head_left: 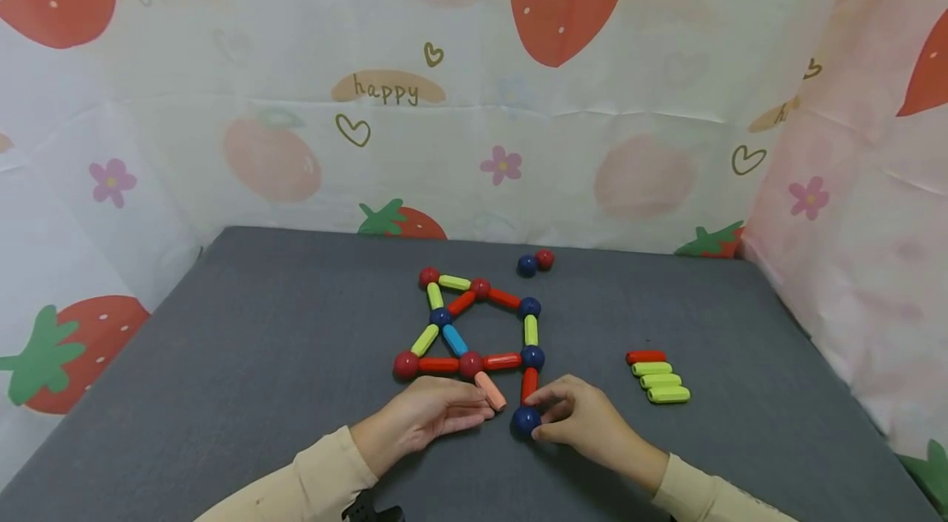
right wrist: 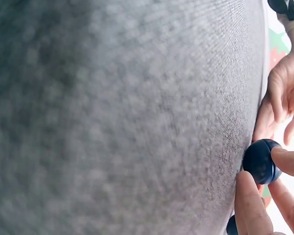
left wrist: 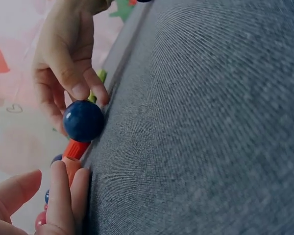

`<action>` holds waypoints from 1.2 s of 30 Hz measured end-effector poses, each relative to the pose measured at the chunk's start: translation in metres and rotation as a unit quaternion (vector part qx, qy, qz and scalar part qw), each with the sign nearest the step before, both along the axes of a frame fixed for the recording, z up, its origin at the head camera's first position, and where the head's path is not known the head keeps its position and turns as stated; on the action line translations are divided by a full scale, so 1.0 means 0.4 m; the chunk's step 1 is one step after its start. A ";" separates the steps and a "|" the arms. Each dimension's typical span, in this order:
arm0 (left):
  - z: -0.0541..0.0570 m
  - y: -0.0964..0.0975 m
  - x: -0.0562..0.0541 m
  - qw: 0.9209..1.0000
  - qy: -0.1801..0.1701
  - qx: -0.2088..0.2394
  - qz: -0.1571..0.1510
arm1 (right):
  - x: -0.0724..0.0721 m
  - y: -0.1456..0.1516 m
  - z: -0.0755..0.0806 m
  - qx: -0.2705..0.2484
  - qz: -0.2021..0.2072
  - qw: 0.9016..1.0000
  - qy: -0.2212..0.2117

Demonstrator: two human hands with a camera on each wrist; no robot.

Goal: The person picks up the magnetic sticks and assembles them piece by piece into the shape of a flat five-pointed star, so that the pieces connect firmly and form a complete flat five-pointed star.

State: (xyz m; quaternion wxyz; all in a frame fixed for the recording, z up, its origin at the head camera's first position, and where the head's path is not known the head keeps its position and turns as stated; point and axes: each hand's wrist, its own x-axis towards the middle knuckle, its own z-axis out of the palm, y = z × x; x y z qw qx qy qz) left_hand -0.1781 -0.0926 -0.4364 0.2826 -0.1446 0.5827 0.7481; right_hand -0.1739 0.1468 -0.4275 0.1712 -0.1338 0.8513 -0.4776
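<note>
A flat figure of coloured rods and red and blue balls lies on the grey cloth. My right hand pinches a dark blue ball at its near right corner, thumb on one side and fingers on the other. A red rod joins that ball to another blue ball. Beside a salmon-orange rod lies my left hand, its fingers fairly straight against the rod and its thumb apart in the left wrist view. The rod's far end meets a red ball.
To the right lie a loose red rod and several yellow-green rods in a row. A blue ball and a red ball touch each other near the far edge. A strawberry-printed curtain hangs behind the table.
</note>
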 end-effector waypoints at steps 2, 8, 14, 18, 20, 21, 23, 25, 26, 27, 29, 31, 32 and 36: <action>-0.001 0.003 -0.001 1.000 -0.001 -0.008 0.004 | 0.000 0.001 -0.001 0.000 0.002 1.000 -0.001; -0.003 0.009 -0.007 1.000 -0.002 -0.022 -0.001 | -0.001 0.002 0.003 0.003 0.002 1.000 -0.023; -0.005 0.013 -0.011 0.999 0.003 -0.032 -0.002 | -0.016 -0.008 0.015 -0.038 -0.067 0.989 -0.127; -0.006 0.017 -0.009 0.999 0.004 -0.036 0.007 | -0.037 -0.012 0.022 -0.048 -0.103 0.979 -0.171; -0.008 0.019 -0.009 0.999 0.006 -0.037 0.010 | -0.049 -0.011 0.025 -0.047 -0.108 0.976 -0.185; -0.009 0.020 -0.009 0.999 0.007 -0.039 0.010 | -0.056 -0.010 0.026 -0.046 -0.108 0.975 -0.190; -0.010 0.021 -0.010 0.999 0.010 -0.042 0.012 | -0.069 -0.011 0.028 -0.043 -0.106 0.973 -0.199; -0.011 0.023 -0.011 0.999 0.013 -0.045 0.014 | -0.081 -0.013 0.026 -0.038 -0.100 0.973 -0.206; -0.011 0.023 -0.011 0.999 0.015 -0.046 0.015 | -0.087 -0.016 0.025 -0.035 -0.097 0.973 -0.208; -0.011 0.024 -0.011 0.999 0.016 -0.048 0.016 | -0.091 -0.018 0.023 -0.032 -0.095 0.973 -0.210; -0.011 0.025 -0.011 0.998 0.018 -0.049 0.018 | -0.099 -0.024 0.021 -0.028 -0.094 0.972 -0.213; -0.011 0.026 -0.011 0.998 0.019 -0.050 0.017 | -0.104 -0.029 0.019 -0.025 -0.096 0.971 -0.217; -0.011 0.026 -0.010 0.998 0.019 -0.050 0.016 | -0.105 -0.031 0.019 -0.024 -0.098 0.971 -0.219; -0.008 0.025 -0.008 0.998 0.018 -0.051 0.017 | -0.108 -0.035 0.019 -0.024 -0.110 0.966 -0.231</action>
